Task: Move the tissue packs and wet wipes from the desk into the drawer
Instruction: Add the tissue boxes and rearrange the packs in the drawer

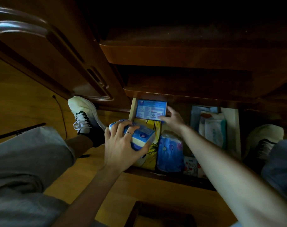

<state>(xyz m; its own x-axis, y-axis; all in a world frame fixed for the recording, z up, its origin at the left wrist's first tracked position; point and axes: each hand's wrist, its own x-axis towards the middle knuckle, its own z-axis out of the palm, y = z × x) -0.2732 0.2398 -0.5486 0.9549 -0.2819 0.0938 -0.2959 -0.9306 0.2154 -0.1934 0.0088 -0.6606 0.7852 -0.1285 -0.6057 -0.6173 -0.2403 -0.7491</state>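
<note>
A person looks down into an open drawer (231,122) low in a dark wooden desk. The left hand (121,145) grips a blue and white tissue pack (139,136) from above, its fingers (118,128) spread and curled over the top and the thumb pressed against the near side, holding it over the drawer's left edge. The right hand (171,119) reaches to the back left corner, its fingers loosely closed on the right end of a flat blue pack (150,109) with printed text, thumb along the pack's near edge. Below the left fingers lies a yellow pack (153,145). Just right of it, under the right forearm, sits a blue pack (169,153). Beyond the right wrist, on the drawer's right side, are pale wet wipes (213,128). A small white patterned pack (190,165) lies at the near edge. A white and black shoe (85,117) rests on the floor to the left of the left fingers.
</note>
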